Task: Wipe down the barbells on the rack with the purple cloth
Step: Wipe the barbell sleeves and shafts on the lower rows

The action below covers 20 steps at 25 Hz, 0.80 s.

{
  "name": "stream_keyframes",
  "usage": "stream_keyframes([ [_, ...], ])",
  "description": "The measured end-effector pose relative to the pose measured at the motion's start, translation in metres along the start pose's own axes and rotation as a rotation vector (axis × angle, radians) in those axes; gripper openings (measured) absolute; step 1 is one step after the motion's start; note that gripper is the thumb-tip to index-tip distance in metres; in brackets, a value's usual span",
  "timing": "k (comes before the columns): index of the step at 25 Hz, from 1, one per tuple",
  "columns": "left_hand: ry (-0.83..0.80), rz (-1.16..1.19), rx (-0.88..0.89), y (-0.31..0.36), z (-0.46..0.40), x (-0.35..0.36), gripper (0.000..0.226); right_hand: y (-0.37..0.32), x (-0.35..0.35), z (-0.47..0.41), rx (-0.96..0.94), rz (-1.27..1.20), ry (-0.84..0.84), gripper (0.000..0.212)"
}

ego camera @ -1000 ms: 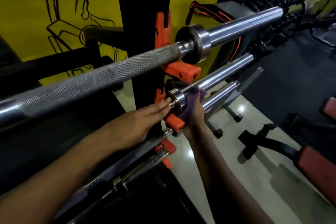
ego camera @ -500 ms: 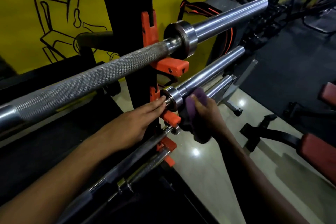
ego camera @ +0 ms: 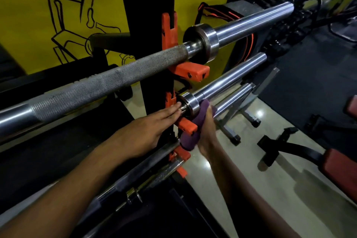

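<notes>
Right hand (ego camera: 207, 131) gripping purple cloth (ego camera: 195, 127), fingers curled round it, pressing cloth against second barbell (ego camera: 229, 81) just outboard of its collar. Cloth hanging below hand, overlapping orange hook (ego camera: 187, 126). Left hand (ego camera: 148, 125) lying flat, fingers straight and together, fingertips touching same barbell at inboard side of collar. Top barbell (ego camera: 108, 85) resting on upper orange hook (ego camera: 193, 71) of black rack upright (ego camera: 148, 15). Lower barbells (ego camera: 154, 172) sitting beneath hands. No legible writing or brand; yellow wall (ego camera: 25, 15) bearing line drawing only.
</notes>
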<state>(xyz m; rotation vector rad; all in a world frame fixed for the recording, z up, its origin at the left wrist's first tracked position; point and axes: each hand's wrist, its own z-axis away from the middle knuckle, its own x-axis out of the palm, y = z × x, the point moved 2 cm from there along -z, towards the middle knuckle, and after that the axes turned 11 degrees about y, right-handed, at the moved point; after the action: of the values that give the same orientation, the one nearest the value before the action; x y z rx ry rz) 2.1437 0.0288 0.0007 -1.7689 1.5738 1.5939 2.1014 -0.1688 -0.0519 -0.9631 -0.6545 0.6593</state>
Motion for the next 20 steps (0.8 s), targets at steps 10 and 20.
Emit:
stream_keyframes([
  [10, -0.005, -0.006, -0.022, 0.002, 0.001, -0.003, 0.079, -0.027, -0.028, 0.006, -0.330, 0.528, 0.015, 0.025],
  [20, -0.033, 0.002, -0.102, -0.001, 0.030, -0.015, 0.077, -0.077, 0.020, 0.017, -1.293, 1.377, 0.032, 0.057],
])
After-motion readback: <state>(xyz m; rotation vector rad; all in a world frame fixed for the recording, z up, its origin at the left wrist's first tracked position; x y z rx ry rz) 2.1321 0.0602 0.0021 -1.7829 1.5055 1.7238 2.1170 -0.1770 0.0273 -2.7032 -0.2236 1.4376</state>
